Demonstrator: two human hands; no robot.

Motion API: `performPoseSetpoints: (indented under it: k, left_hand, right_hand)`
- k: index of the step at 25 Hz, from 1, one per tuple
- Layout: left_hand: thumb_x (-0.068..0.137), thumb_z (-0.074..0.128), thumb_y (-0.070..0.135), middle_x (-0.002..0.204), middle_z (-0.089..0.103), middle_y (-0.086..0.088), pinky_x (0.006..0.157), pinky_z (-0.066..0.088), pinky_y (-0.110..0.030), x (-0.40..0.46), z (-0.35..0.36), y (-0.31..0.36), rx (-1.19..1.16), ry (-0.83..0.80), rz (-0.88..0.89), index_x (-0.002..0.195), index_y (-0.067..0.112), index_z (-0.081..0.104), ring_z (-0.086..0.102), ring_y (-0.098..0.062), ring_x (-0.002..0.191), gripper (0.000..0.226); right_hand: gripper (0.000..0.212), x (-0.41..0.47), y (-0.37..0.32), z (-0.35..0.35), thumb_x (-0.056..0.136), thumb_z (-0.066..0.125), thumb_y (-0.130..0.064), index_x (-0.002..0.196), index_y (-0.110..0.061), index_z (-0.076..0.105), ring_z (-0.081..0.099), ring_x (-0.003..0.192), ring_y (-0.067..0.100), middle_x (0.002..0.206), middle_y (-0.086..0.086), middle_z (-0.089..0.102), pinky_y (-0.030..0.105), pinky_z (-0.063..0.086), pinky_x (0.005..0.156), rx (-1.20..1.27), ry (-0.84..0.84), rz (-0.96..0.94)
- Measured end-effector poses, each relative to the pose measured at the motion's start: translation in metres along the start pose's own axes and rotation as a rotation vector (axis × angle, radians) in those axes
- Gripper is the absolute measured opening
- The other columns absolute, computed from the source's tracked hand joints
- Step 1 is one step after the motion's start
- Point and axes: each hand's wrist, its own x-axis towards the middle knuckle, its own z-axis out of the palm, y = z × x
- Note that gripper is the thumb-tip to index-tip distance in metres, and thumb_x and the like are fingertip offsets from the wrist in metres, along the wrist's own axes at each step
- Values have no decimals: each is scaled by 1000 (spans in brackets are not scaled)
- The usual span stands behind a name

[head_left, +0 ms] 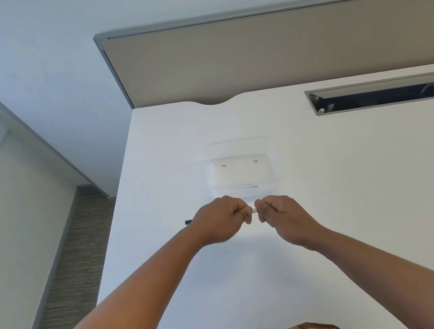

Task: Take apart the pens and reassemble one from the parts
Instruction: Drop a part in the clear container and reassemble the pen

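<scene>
Both hands up over the flat white desk [331,202], near the middle. Left hand [218,220] curled tight around a thin pen with a white body and a black end [254,210]; only a small white bit showing between the two hands, and the black end poking out to the left of the fist. Right hand [281,215] curled too, fingertips pinching the other end of the same pen. Just behind the hands, farther away, a clear see-through plastic box [241,173] sitting on the desk; too hard to tell what is inside. Looks like the pulling-apart step. Best done by holding the left fist still and pulling or twisting gently with the right, straight along the pen, not bending it. Good to stay low over the desk, close to the box, so no tiny spring or tip flies off and gets lost.
</scene>
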Motion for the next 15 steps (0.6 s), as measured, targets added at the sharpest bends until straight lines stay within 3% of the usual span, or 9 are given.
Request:
performPoseSetpoints:
  k: [2, 5, 7, 10, 11, 12, 14, 15]
  left_hand:
    - [104, 47, 36, 84, 63, 15, 75, 45, -28, 2, -3, -4, -224, -107, -13, 83, 24, 70, 57, -10, 86, 33]
    - [104, 50, 35, 85, 58, 1, 75, 43, -26, 4, -5, -6, -395, -190, 8, 79, 22, 70, 49, -12, 80, 34]
    - [104, 49, 37, 87, 60, 1, 75, 44, -28, 4, -4, -2, -362, -161, 12, 82, 21, 71, 52, -14, 81, 34]
    - [103, 43, 41, 81, 63, 17, 73, 47, -30, 5, 4, 2, 89, 1, 36, 94, 29, 71, 59, -8, 78, 32]
    - [104, 42, 41, 78, 61, 18, 72, 47, -30, 4, 6, 3, 152, 31, 47, 97, 30, 70, 58, -5, 76, 32]
    - [104, 42, 41, 80, 62, 17, 73, 48, -31, 3, 7, 2, 114, 17, 44, 96, 29, 71, 59, -6, 77, 32]
    - [104, 45, 39, 82, 63, 10, 75, 49, -30, 4, 3, -2, -178, -84, 2, 87, 23, 71, 60, -10, 78, 35]
    - [104, 46, 37, 76, 58, 7, 69, 45, -26, 4, -1, -3, -335, -147, -13, 83, 21, 70, 55, -8, 70, 36]
  right_hand:
    - [30, -1, 10, -3, 105, 45, -31, 85, -17, 62, 50, 71, 13, 75, -8, 58, 23, 41, 67, -392, 157, -331]
    - [22, 2, 16, -8, 105, 42, -29, 91, -19, 56, 45, 77, 12, 80, -10, 54, 21, 39, 68, -549, 190, -542]
    - [26, 3, 14, -3, 105, 41, -28, 84, -18, 53, 43, 68, 10, 74, -10, 51, 24, 35, 60, -446, 193, -430]
    - [34, 3, -4, -2, 102, 45, -26, 70, -18, 47, 28, 51, 11, 63, -5, 38, 24, 23, 51, 256, 6, 204]
    - [35, 4, -7, -3, 101, 46, -28, 68, -18, 47, 26, 50, 13, 61, -5, 36, 25, 20, 52, 339, -50, 323]
    - [36, 3, -7, -3, 102, 45, -31, 69, -17, 48, 28, 51, 14, 60, -5, 38, 27, 22, 52, 284, -62, 307]
    - [38, -1, -2, -1, 105, 42, -36, 75, -15, 53, 43, 59, 14, 67, -6, 51, 30, 35, 57, -97, 94, -32]
    - [37, -5, 1, -3, 105, 40, -36, 78, -17, 55, 47, 65, 14, 71, -7, 54, 30, 39, 61, -296, 187, -201]
